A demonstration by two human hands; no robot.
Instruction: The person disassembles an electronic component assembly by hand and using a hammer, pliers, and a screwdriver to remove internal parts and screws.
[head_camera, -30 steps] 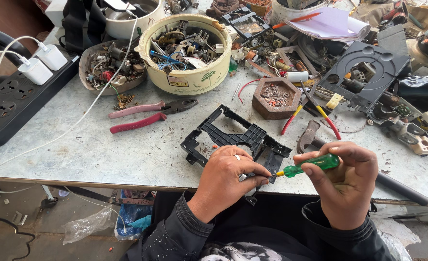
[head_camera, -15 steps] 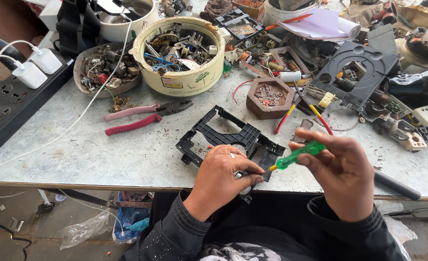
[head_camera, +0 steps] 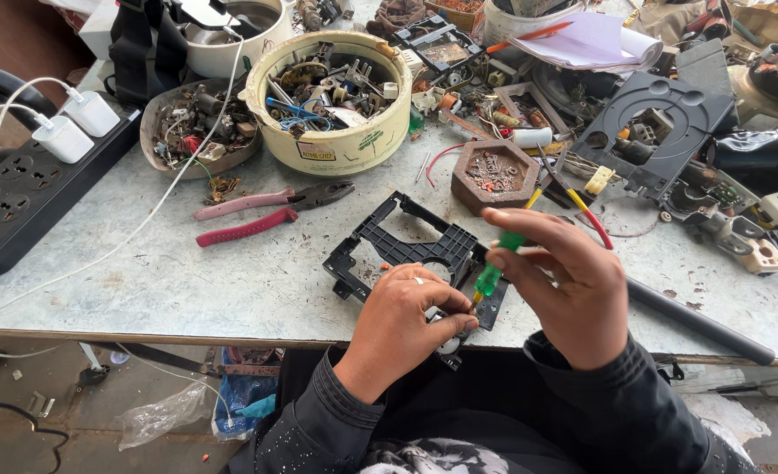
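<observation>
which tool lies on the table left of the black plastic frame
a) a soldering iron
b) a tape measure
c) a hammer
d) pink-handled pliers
d: the pink-handled pliers lie flat on the table left of the black plastic frame, while the right hand holds a green-handled screwdriver and the left hand steadies the frame.

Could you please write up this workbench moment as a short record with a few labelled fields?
Left hand: left hand pinches a small part at the table edge, resting on the black plastic frame.
Right hand: right hand holds a green screwdriver, tip down toward the left hand's fingers.
Nearby tools: pink-handled pliers lie left of the frame.
Containers: cream bowl of parts; hexagonal wooden dish of screws.
Surface: grey table.
</observation>
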